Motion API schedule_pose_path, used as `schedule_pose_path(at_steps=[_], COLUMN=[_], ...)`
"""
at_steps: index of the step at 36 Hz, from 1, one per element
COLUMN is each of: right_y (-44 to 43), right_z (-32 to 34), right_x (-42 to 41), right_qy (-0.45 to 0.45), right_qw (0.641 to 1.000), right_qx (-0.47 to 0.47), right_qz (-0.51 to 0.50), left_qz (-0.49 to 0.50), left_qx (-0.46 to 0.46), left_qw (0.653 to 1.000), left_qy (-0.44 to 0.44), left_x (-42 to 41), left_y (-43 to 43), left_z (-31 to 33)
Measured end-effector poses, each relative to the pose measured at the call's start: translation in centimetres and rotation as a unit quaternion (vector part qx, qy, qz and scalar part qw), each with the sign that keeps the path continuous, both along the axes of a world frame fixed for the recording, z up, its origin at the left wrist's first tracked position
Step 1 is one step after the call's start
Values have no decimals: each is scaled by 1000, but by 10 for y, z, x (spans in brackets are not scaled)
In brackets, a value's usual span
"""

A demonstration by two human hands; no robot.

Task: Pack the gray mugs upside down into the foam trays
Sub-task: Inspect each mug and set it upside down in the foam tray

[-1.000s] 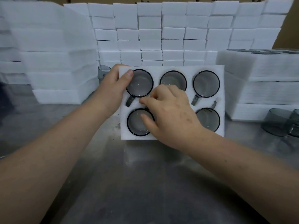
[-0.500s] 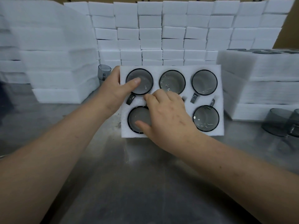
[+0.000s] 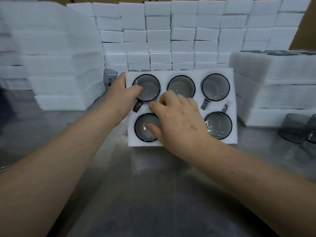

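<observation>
Filling foam tray, smoky translucent upturned mugs

**No readable text**

No words, labels, brands or numbers can be read anywhere. The foam tray, the gray mugs and the white foam stacks at the far side carry no legible marking.
</observation>
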State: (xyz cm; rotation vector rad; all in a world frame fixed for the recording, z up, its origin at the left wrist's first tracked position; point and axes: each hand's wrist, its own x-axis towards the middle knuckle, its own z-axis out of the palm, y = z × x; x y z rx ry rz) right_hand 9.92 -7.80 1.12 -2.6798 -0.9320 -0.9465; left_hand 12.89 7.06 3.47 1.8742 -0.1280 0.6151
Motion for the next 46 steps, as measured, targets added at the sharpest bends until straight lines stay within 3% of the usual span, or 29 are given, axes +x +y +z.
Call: schedule_pose_path(at_steps=[9, 26, 42, 46], right_y=[-2, 5, 5, 6], right_z=[-2, -1, -4, -2], right_x=[2, 3, 1, 3], right_qy=[15, 18, 13, 17], right_qw=[999, 998, 998, 996], right_qx=[-33, -65, -56, -89], right_qz=[-8, -7, -9, -13], left_qz=[19, 55, 31, 27], left_qx=[-33, 20, -13, -21], left_qw=[999, 998, 999, 999], left_qy=[39, 14, 21, 24], left_x=[1, 1, 5, 5], left_y=[-2, -3, 0, 1], left_z=[-3, -3, -5, -6])
